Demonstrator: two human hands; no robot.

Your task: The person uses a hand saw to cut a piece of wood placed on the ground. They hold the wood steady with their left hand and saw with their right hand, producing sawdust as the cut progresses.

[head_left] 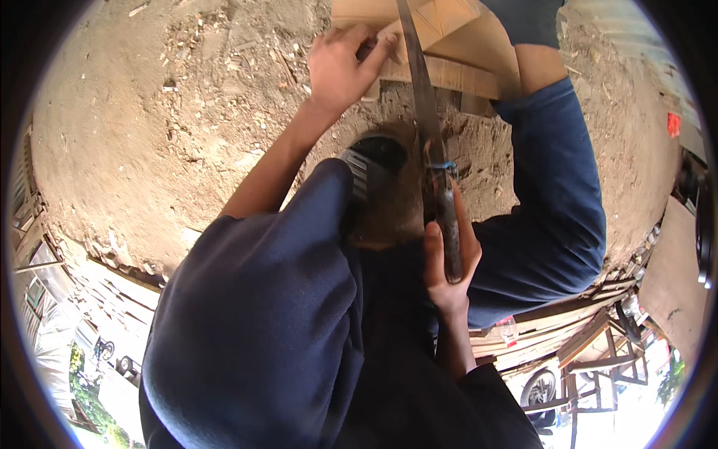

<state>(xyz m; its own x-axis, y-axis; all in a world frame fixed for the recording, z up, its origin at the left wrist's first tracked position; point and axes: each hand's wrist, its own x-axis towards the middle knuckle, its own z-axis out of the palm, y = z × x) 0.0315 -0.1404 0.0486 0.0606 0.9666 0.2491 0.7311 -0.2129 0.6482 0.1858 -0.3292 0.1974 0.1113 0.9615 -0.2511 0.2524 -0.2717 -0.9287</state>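
Note:
My right hand is closed around the dark, worn handle of a long-bladed saw; its teeth cannot be made out. A blue binding wraps the point where blade and handle meet. The blade runs away from me across a light brown wooden board, and its tip leaves the top of the picture. My left hand grips the board's left side, fingers curled and thumb toward the blade. My right foot in a dark shoe is at the board's right side.
Bare dirt ground strewn with wood chips lies around me. My other foot, in a dark sandal, is below the board. Stacked planks and a wooden frame stand at the lower right. A red scrap lies far right.

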